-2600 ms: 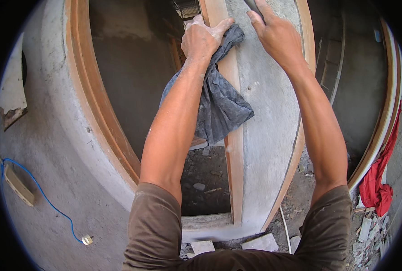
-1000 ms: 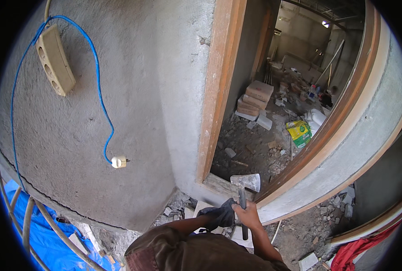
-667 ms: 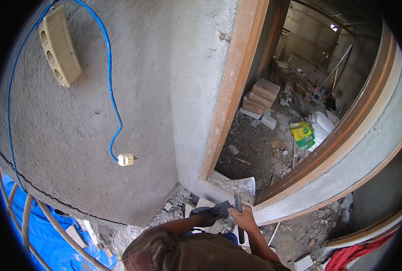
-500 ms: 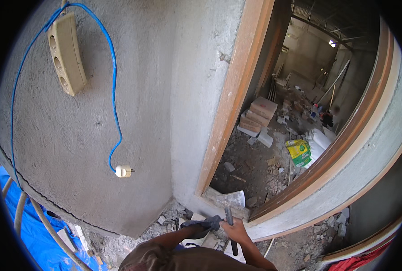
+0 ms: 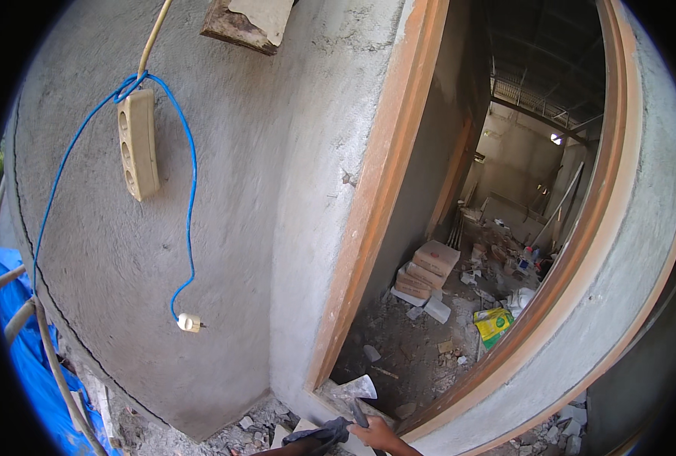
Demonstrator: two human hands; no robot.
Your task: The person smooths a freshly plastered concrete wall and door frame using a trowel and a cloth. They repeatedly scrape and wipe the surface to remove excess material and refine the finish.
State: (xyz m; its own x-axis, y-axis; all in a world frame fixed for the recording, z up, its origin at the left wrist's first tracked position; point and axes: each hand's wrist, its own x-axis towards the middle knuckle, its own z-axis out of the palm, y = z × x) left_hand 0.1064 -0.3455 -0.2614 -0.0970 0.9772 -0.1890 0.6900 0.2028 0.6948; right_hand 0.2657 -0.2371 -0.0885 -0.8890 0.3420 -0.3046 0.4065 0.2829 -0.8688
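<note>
At the lower edge, beside the foot of the door frame, my right hand (image 5: 377,436) is closed around a dark, rod-like tool handle (image 5: 359,415). My left hand (image 5: 319,439) is just left of it, covered by dark grey material, a glove or a cloth; its fingers cannot be made out. A pale fan-shaped piece (image 5: 359,387) shows on the sill right above the handle; whether the two are joined is not clear. The handle's lower end is cut off by the picture's edge.
A cream power strip (image 5: 139,144) hangs on the grey wall, its blue cable (image 5: 193,190) ending in a white plug (image 5: 189,323). The wooden door frame (image 5: 376,205) opens onto a rubble-strewn room with stacked boxes (image 5: 427,270) and a yellow-green bag (image 5: 493,325). Blue tarp (image 5: 18,357) lies left.
The view has tilted upward, so my hands sit lower in the picture and a block-like object shows high on the wall. My right hand keeps its hold on the handle.
</note>
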